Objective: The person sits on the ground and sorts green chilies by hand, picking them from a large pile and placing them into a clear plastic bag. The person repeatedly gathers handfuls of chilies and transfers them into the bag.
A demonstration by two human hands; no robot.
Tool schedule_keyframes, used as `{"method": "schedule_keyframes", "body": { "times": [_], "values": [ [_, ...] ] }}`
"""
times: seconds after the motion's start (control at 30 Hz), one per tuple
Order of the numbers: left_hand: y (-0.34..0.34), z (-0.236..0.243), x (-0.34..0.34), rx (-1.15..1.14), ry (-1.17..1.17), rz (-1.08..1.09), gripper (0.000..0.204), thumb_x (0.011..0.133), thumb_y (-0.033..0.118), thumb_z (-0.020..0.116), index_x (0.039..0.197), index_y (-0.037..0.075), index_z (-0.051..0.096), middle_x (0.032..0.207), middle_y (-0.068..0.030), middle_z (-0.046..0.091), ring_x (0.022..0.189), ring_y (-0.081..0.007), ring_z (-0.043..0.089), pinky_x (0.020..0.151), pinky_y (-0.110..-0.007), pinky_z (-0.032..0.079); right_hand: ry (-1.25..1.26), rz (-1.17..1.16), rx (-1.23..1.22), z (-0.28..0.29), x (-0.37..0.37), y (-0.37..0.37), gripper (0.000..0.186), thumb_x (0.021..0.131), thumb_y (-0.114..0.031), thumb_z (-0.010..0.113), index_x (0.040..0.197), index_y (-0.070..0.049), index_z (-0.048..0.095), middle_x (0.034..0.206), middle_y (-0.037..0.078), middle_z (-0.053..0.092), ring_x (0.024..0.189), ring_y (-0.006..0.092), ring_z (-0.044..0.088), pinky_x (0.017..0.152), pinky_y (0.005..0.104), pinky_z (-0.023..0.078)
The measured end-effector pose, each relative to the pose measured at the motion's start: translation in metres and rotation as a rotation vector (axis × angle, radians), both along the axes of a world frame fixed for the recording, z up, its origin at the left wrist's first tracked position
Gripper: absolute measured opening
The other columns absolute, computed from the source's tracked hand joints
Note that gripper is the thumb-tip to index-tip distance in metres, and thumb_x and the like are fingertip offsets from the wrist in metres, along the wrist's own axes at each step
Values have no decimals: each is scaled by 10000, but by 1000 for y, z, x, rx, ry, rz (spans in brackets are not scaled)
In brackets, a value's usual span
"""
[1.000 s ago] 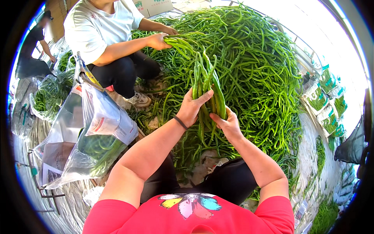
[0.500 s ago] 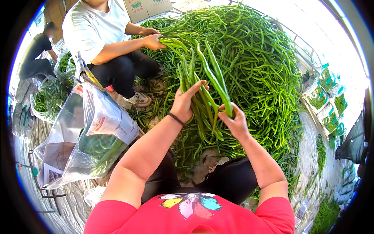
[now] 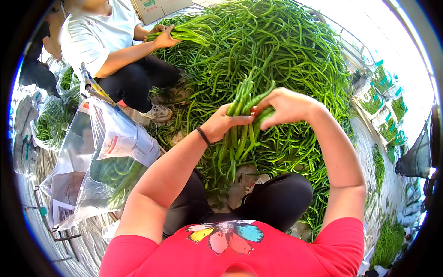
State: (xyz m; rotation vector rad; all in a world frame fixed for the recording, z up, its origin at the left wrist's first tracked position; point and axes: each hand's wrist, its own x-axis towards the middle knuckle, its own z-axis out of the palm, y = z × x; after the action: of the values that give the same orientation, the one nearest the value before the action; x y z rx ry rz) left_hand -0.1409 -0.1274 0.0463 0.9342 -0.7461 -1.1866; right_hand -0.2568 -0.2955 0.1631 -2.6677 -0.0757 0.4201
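Note:
A bunch of long green chili peppers (image 3: 239, 135) is upright in my left hand (image 3: 220, 123), the fingers and thumb wrapped round its middle. My right hand (image 3: 287, 107) arches over beside the bunch, its fingers and thumb closed on green chili peppers (image 3: 266, 114) that touch the bunch's right side. How many it grips is partly hidden by the fingers. Under and beyond both hands spreads a big heap of the same peppers (image 3: 277, 55).
Opposite at the left, a person (image 3: 87, 41) in a white shirt crouches, holding a pepper bunch (image 3: 191, 31). A clear plastic bag (image 3: 76, 184) with peppers inside hangs open on a frame at my left. Packed pepper bags (image 3: 380, 97) stand at the right. A cardboard box (image 3: 161, 8) is behind.
My right hand has swung up and inward, bringing its peppers from apart to against the left hand's bunch. The other person's bunch has moved back leftward.

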Motion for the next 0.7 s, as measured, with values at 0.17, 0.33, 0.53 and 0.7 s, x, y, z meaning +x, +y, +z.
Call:
{"method": "schedule_keyframes", "body": {
  "times": [0.17, 0.33, 0.53, 0.7],
  "values": [
    [-2, 1, -4, 36, 174, 23, 292, 841, 74, 665, 1109, 72, 549, 981, -25, 605, 873, -143, 611, 774, -322, 506, 73, -440, 534, -9, 19, -11, 283, 754, -126, 744, 997, -34, 632, 770, 32, 655, 648, 88, 602, 586, 226, 498],
    [-1, -2, 4, 62, 256, 108, 308, 798, 68, 711, 1065, 86, 559, 913, -17, 607, 810, -144, 617, 725, -326, 517, -180, -658, 949, -57, 20, -10, 384, 757, -188, 783, 1022, 15, 592, 802, 42, 640, 661, 105, 617, 601, 228, 531],
    [-5, -4, 13, 65, 251, -61, 385, 809, 118, 637, 1175, 24, 562, 999, -97, 647, 880, -198, 641, 794, -350, 534, -453, -683, 1009, -99, 39, 8, 239, 841, -145, 694, 973, 38, 616, 736, 55, 646, 559, 108, 593, 439, 250, 477],
    [-5, -2, 20, -22, 273, 57, 346, 846, 145, 557, 1164, 14, 516, 1027, -126, 624, 924, -249, 634, 836, -413, 530, -479, -731, 1180, -112, 45, 0, 374, 894, -332, 635, 1072, -3, 631, 965, 53, 655, 856, 83, 603, 740, 234, 499]
  ]
}}
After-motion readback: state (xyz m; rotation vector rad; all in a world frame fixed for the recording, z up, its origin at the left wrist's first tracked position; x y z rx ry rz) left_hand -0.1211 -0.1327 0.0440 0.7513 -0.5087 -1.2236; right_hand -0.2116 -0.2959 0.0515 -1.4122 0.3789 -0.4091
